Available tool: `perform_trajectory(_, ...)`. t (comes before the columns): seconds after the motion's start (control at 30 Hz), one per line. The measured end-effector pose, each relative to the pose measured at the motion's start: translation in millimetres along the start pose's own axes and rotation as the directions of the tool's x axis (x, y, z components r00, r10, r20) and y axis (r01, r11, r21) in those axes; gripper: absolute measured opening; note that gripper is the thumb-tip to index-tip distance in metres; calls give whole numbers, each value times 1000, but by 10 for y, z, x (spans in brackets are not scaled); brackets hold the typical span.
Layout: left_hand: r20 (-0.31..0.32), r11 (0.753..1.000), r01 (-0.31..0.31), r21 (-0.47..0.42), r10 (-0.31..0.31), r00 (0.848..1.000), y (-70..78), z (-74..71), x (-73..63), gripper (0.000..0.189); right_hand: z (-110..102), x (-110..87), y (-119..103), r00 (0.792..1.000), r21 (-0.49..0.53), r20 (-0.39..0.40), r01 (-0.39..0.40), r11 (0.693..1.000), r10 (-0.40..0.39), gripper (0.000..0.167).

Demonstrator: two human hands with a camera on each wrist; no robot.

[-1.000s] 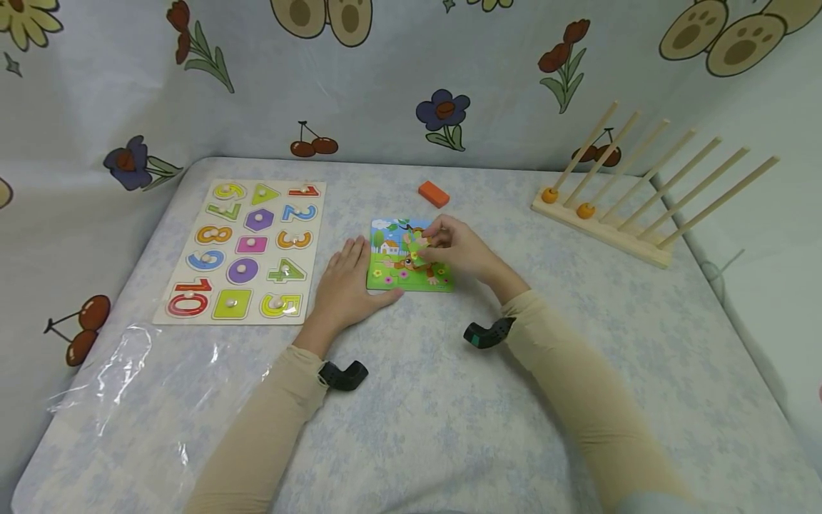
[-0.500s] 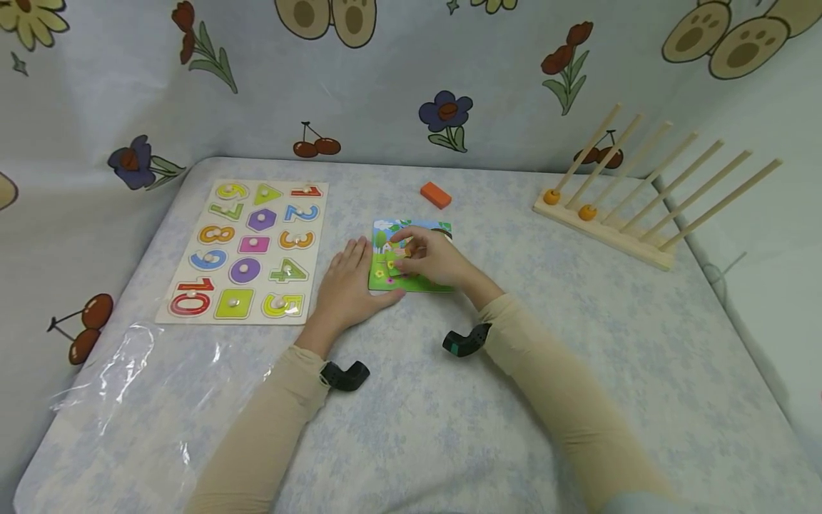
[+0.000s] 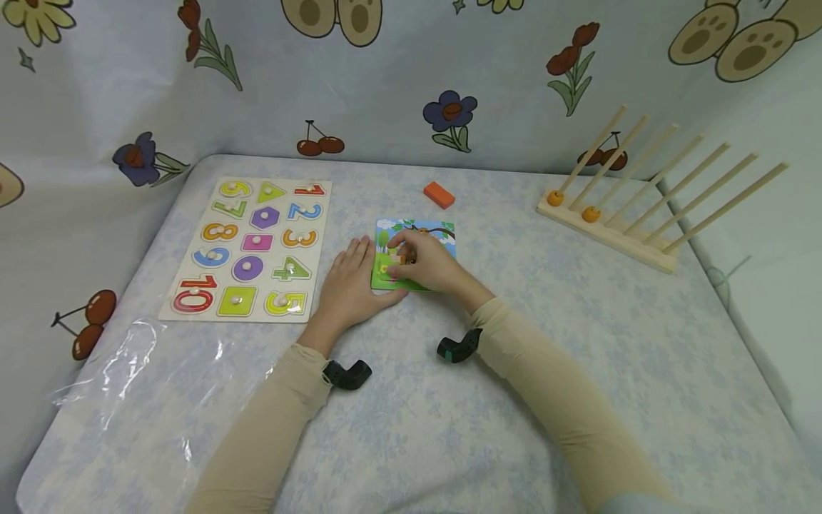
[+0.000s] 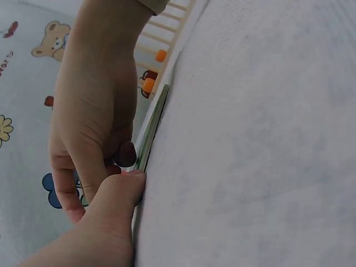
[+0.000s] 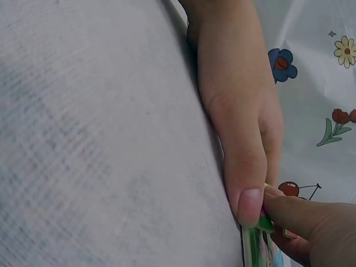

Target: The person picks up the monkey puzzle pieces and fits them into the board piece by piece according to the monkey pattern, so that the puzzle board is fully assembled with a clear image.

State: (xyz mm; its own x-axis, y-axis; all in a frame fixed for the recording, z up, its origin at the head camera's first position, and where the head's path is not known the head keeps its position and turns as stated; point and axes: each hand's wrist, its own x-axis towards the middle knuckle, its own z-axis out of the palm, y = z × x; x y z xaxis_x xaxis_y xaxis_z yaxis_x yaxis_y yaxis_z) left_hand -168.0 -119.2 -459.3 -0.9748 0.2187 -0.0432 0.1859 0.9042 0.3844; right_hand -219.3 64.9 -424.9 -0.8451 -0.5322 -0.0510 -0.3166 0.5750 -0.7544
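Note:
A small picture jigsaw puzzle (image 3: 447, 241) with a green, blue and brown scene lies at mid-table. My left hand (image 3: 349, 283) lies flat at its left edge, fingers straight, with the thumb along the near edge. Over the puzzle's left part, my right hand (image 3: 432, 263) pinches a green puzzle piece (image 5: 266, 224) between thumb and fingers. The right wrist view has this piece low on the board, close beside the left thumb. Whether it sits flat in its slot cannot be made out. The right hand covers much of the picture.
Left of the puzzle lies a number-and-shape peg board (image 3: 258, 243). An orange block (image 3: 439, 195) sits behind the puzzle. At the back right stands a wooden rack (image 3: 606, 232) of upright rods with two orange beads. Clear plastic film (image 3: 128, 364) lies at the near left.
My right hand has moved left and slightly down across the puzzle with the piece, from its right side to its left part. The left hand has stayed in place.

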Motion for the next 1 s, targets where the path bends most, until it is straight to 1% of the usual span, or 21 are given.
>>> perform_trajectory(0.27, 3, 1000, 3, -2, -3, 1000, 6, 4, 3, 114, 28, 5, -21, 999, -143, -1, 39, 989, -40, 44)
perform_trajectory(0.43, 2, 1000, 2, -7, -2, 1000, 6, 4, 2, 114, 41, -7, -18, 1000, -217, 8, 30, 976, -29, 45)
perform_trajectory(0.5, 2, 1000, 2, -5, -2, 1000, 6, 3, 1, 114, 46, -9, -16, 1000, -232, 10, 27, 972, -25, 46)
perform_trajectory(0.77, -6, 1000, -4, -6, 4, 1000, 17, -14, -10, 114, 54, -22, -5, 998, -308, 20, 70, 949, -67, 47)
perform_trajectory(1.0, -5, 1000, -3, -1, 3, 1000, 15, -7, -8, 114, 33, -42, -12, 998, -348, 39, 63, 935, -52, 53)
